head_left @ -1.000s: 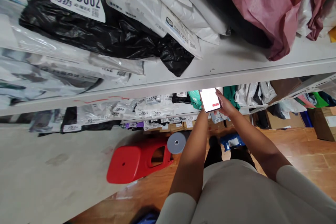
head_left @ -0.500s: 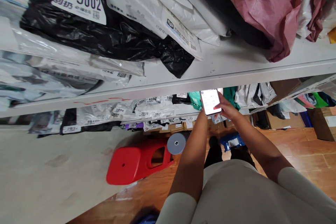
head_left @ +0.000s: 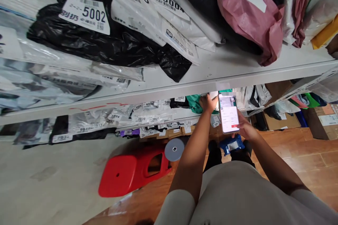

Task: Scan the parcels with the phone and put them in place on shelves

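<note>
In my right hand (head_left: 245, 127) is a smartphone (head_left: 228, 117), held at its lower right edge with its lit screen facing up. A red button shows near the bottom of that screen. My left hand (head_left: 208, 103) is below the shelf edge, left of the phone and apart from it, with fingers curled at a small white object (head_left: 213, 95) whose kind I cannot make out. Just left of this hand lies a green plastic parcel (head_left: 194, 104) on the lower shelf.
Labelled parcels fill the upper shelf (head_left: 200, 74), including a black bag (head_left: 105, 44) and a pink bag (head_left: 250, 17). On the floor lie a red stool (head_left: 118, 175) and, by my feet, a blue parcel (head_left: 232, 145). A grey disc (head_left: 174, 149) is beside the stool.
My left hand has let go of the phone and moved to the white object by the shelf. The phone has shifted right and nearer in my right hand. The view has shifted slightly.
</note>
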Demonstrator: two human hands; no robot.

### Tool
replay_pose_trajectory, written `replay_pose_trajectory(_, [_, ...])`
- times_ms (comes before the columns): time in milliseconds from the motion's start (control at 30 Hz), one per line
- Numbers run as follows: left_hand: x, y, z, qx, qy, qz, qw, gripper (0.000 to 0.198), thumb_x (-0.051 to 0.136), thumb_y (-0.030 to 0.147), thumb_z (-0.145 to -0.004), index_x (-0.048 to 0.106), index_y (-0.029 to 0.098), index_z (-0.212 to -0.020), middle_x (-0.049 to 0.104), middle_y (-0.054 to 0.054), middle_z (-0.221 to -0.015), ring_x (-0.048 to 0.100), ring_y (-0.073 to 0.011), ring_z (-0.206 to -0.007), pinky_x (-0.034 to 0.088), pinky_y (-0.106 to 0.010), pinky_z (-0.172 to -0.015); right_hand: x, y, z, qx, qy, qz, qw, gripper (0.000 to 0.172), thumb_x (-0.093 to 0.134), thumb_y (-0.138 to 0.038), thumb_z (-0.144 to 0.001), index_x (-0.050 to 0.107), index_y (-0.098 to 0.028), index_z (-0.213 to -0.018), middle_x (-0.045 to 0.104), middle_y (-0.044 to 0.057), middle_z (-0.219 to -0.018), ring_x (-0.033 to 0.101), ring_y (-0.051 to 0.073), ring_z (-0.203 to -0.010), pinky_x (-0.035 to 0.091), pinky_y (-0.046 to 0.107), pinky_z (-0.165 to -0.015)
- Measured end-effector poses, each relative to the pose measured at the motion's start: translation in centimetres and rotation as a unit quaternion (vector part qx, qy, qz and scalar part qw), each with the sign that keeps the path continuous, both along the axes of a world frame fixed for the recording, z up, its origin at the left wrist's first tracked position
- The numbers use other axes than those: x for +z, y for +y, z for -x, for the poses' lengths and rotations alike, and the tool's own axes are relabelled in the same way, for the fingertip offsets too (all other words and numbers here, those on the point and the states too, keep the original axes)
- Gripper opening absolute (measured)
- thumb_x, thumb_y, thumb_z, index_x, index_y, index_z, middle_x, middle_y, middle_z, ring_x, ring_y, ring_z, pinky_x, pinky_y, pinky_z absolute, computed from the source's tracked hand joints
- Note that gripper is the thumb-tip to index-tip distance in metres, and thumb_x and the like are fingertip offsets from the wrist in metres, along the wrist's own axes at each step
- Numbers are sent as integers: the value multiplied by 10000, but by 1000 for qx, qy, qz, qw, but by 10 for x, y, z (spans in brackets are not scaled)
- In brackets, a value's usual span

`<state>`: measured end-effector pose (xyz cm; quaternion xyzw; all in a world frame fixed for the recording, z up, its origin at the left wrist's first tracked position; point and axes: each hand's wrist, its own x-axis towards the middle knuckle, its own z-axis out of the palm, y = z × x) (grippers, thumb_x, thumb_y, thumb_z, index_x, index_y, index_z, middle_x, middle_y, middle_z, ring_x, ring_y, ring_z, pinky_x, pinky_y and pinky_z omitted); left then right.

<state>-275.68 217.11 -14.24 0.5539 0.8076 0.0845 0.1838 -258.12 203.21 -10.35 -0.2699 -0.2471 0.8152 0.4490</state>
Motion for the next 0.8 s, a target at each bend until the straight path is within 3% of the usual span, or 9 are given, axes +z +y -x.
replay_pose_trajectory(133, [19, -3, -1, 31, 18, 13, 999, 459, 571, 422, -946, 681, 70, -1218, 717, -219, -1230, 586, -355, -1270, 391, -442, -1124, -8, -31, -35, -52, -23, 23, 998, 760, 687, -194, -656, 542, -342, -1387, 752, 55, -1072, 723, 257, -758, 558, 274, -410])
replay_pose_trajectory(233, [32, -12, -5, 46, 48, -28, 997, 494, 513, 389, -980, 613, 67, -1341, 637, -234, -1363, 502, -374, -1360, 359, -483, -1156, -10, -50, -57, -86, -45, 44, 994, 697, 677, -196, -661, 593, -358, -1334, 757, 52, -1096, 727, 250, -757, 571, 282, -428])
replay_pose_trajectory(333, [38, -17, -22, -40, 59, -53, 996, 421, 443, 234, -987, 633, 139, -1350, 577, -218, -1434, 506, -357, -1355, 405, -495, -1113, -12, -62, -73, -115, -64, 54, 990, 731, 683, -207, -646, 578, -358, -1354, 759, 70, -1120, 739, 271, -777, 560, 285, -420])
replay_pose_trajectory(400, [37, -16, -40, -116, 31, -19, 993, 365, 431, 203, -979, 745, 153, -1158, 681, -197, -1257, 617, -329, -1199, 483, -456, -1020, -13, -65, -78, -129, -75, 56, 987, 765, 687, -217, -632, 562, -360, -1373, 754, 79, -1124, 740, 286, -791, 546, 287, -406])
replay_pose_trajectory(467, [31, -15, -57, -150, 9, 6, 989, 358, 442, 254, -987, 786, 156, -1009, 730, -174, -1111, 652, -312, -1125, 502, -440, -1004, -13, -65, -80, -134, -80, 59, 986, 762, 685, -232, -633, 561, -363, -1373, 744, 80, -1129, 734, 289, -806, 551, 300, -413])
replay_pose_trajectory(533, [25, -14, -71, -141, -4, -4, 990, 378, 449, 336, -1001, 777, 165, -1076, 694, -184, -1244, 588, -330, -1261, 447, -469, -1100, -12, -63, -78, -131, -81, 60, 986, 723, 680, -246, -642, 580, -361, -1348, 739, 80, -1106, 728, 295, -820, 555, 316, -417])
replay_pose_trajectory(633, [19, -9, -79, -68, -51, -53, 995, 428, 622, 439, -921, 704, 165, -1239, 498, -198, -1524, 411, -338, -1461, 332, -441, -1217, -13, -58, -72, -134, -68, 48, 988, 698, 676, -241, -647, 588, -358, -1330, 733, 71, -1087, 710, 282, -782, 544, 317, -410])
replay_pose_trajectory(733, [18, 4, -75, -16, -121, -71, 990, 683, 768, 446, -805, 584, 122, -1378, 513, -214, -1514, 481, -307, -1414, 379, -374, -1185, -15, -53, -66, -131, -45, 30, 990, 738, 681, -223, -652, 550, -360, -1366, 731, 55, -1077, 686, 237, -697, 529, 288, -406])
replay_pose_trajectory(800, [20, 13, -72, -22, -144, -19, 989, 733, 758, 515, -805, 573, 116, -1391, 611, -208, -1426, 547, -326, -1350, 420, -399, -1146, -17, -50, -63, -119, -37, 23, 992, 757, 690, -227, -668, 517, -358, -1393, 729, 57, -1089, 693, 237, -708, 523, 274, -406])
